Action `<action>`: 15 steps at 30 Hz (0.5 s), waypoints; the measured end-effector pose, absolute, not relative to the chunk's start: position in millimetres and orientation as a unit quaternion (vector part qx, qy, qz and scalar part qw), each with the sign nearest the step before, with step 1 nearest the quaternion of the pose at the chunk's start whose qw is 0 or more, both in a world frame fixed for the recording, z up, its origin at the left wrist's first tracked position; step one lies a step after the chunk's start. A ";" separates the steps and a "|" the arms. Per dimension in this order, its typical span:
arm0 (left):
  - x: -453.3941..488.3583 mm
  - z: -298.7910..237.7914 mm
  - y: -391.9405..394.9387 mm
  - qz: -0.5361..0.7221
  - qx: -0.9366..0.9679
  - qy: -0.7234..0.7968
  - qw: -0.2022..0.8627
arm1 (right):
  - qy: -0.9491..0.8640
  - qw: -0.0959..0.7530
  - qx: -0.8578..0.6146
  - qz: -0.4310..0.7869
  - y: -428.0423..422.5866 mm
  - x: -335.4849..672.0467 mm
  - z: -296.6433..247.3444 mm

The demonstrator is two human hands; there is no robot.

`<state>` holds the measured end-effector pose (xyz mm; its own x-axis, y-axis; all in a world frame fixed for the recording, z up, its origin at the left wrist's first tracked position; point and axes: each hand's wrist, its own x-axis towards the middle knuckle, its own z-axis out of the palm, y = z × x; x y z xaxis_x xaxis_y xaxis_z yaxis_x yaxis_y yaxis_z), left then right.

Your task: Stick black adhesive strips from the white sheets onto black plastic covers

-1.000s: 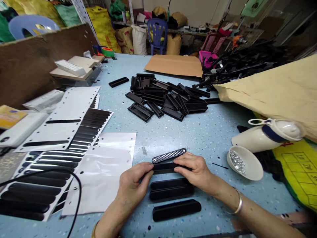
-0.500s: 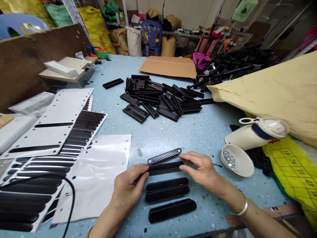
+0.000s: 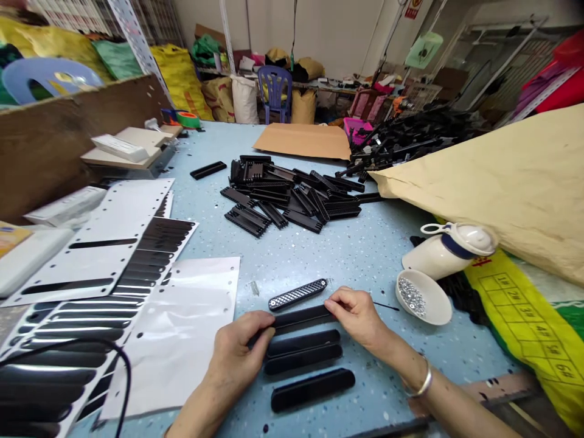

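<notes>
— Since the black strip (image 3: pixel 301 317) is gripped at both ends, which hand bears it?

— Both. The left hand (image 3: pixel 241 359) has thumb and fingers closed narrowly on the near-left end, and the right hand (image 3: pixel 360 316) has its fingertips closed on the other end. Held that way, I'd judge, a long thin piece keeps level and does not twist.

— Where does it sit?

— Low over the table (image 3: pixel 365 255), just in front of the person. The textured plate (image 3: pixel 296 294) lies just beyond it, almost parallel, and near enough to reach by fingertip.

— And the pieces nearer the body?

— A pair of black strips (image 3: pixel 303 351) lies side by side and touching, and a single strip (image 3: pixel 312 389) lies closest to the edge (a tidy row, probably kept apart from the loose stock).

— The loose stock?

— The pile of black parts (image 3: pixel 287 194) is well apart, mid-table. The white bowl (image 3: pixel 422 298) of small silvery bits stands near the right hand. Sheets of black labels (image 3: pixel 91 286) fan out on the left.
</notes>
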<state>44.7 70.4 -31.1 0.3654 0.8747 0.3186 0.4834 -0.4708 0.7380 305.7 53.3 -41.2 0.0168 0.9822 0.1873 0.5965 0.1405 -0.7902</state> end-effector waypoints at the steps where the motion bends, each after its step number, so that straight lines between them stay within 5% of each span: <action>1: 43.3 -26.9 67.1 0.356 0.785 0.434 0.262 | -0.662 0.374 -0.603 0.242 51.2 307.1 -38.6; 5: 16.4 -0.5 48.8 0.359 0.811 0.429 0.174 | -0.650 0.401 -0.618 0.190 39.1 315.1 -26.1; 9: -43.7 5.9 28.4 0.229 0.831 0.495 0.109 | -0.688 0.442 -0.563 0.121 19.3 304.2 -10.9; 12: -87.9 -13.7 10.4 0.146 0.811 0.545 0.152 | -0.742 0.449 -0.485 0.115 -8.9 274.2 -6.5; 15: -112.2 -23.3 -12.8 0.271 0.751 0.556 0.231 | -0.775 0.440 -0.429 0.150 -40.6 234.7 -16.2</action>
<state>-112.2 -12.8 -23.3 0.2357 0.9603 0.1494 0.7100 -0.2751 0.6483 234.7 -40.6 -16.2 -0.2448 0.7966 0.5527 0.5333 0.5867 -0.6094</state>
